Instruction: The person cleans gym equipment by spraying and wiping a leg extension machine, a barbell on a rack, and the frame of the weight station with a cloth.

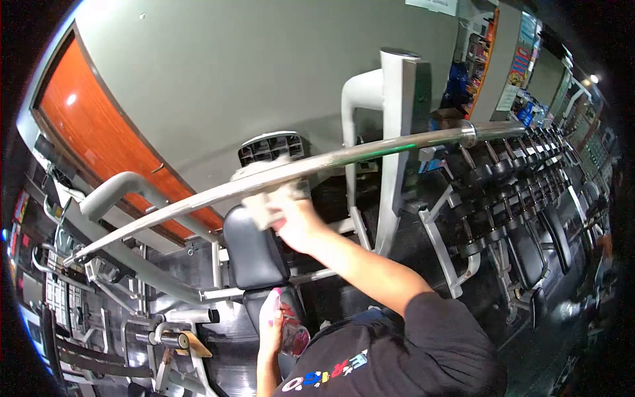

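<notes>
A long metal barbell (pixel 370 151) runs slantwise across the view on the uprights of a bench. My right hand (pixel 291 217) is closed around a pale cloth (pixel 263 206), which is wrapped against the bar left of its middle; hand and cloth are blurred. Low in front of my body, my left hand (pixel 270 327) grips a clear spray bottle (pixel 296 339) with a white and pink top and reddish colouring. Beneath the bar stands the black padded backrest (pixel 251 248) of the bench.
A thick pale upright (pixel 397 152) of the bench frame rises beyond the bar. At the right is a rack of dumbbells (pixel 489 228). An orange door (pixel 99 119) is set in the grey wall, and more gym machines (pixel 175 339) stand at the lower left.
</notes>
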`<action>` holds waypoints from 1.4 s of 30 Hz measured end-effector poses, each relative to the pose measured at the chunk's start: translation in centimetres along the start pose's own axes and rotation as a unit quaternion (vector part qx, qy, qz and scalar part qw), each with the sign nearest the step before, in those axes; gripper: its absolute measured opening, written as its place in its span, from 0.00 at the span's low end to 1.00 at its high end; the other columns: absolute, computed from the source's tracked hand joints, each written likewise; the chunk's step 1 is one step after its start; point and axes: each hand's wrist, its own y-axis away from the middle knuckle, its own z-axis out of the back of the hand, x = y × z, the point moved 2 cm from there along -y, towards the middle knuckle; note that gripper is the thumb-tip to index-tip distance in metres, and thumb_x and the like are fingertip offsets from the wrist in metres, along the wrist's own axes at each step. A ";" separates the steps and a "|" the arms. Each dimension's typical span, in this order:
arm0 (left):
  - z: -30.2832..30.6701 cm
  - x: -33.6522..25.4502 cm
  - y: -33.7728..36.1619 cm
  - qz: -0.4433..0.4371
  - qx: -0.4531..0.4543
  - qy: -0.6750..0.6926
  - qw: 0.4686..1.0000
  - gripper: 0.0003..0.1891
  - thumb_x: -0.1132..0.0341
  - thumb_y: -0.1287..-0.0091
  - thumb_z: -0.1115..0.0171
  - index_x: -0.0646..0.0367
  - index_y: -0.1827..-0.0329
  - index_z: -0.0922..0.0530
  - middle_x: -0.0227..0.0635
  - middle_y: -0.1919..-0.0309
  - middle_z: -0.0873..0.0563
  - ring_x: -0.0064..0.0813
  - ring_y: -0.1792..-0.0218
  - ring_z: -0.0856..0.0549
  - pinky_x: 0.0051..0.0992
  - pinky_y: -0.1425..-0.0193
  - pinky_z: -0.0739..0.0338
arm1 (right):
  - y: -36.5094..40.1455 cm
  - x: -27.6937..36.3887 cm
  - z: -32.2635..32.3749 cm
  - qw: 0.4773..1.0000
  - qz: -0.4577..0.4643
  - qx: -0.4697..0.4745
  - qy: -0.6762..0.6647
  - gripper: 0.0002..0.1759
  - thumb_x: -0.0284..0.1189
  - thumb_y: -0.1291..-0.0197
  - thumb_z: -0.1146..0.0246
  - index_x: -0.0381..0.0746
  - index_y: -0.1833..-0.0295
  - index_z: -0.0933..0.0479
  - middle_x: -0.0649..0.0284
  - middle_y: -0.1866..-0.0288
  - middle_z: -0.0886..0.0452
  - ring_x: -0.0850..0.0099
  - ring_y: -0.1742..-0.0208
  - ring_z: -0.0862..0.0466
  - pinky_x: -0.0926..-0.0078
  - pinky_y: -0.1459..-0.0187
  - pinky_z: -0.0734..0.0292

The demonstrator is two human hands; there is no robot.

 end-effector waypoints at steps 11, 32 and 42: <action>1.0 -0.3 1.8 -0.019 -0.070 -0.024 0.997 0.40 0.40 0.32 0.42 0.63 0.28 0.38 0.38 0.58 0.24 0.28 0.61 0.19 0.32 0.62 0.14 | 4.6 10.5 2.7 0.996 -0.075 -0.048 -0.016 0.15 0.27 0.38 0.40 0.36 0.46 0.24 0.56 0.49 0.16 0.66 0.49 0.15 0.66 0.45 0.19; -21.6 -19.1 -13.3 -0.189 0.144 -0.223 0.945 0.21 0.51 0.31 0.44 0.64 0.62 0.20 0.33 0.77 0.16 0.23 0.70 0.15 0.26 0.62 0.22 | 27.9 30.3 17.8 0.856 0.400 -0.311 0.106 0.29 0.28 0.37 0.38 0.38 0.30 0.33 0.61 0.33 0.27 0.66 0.32 0.28 0.63 0.32 0.35; -27.9 -12.9 -12.8 -0.152 0.287 -0.242 0.914 0.31 0.40 0.33 0.44 0.67 0.57 0.19 0.34 0.74 0.15 0.25 0.70 0.15 0.27 0.60 0.20 | 28.2 35.5 21.5 0.756 0.490 -0.390 0.189 0.33 0.44 0.28 0.45 0.34 0.26 0.40 0.57 0.26 0.35 0.64 0.26 0.34 0.63 0.27 0.43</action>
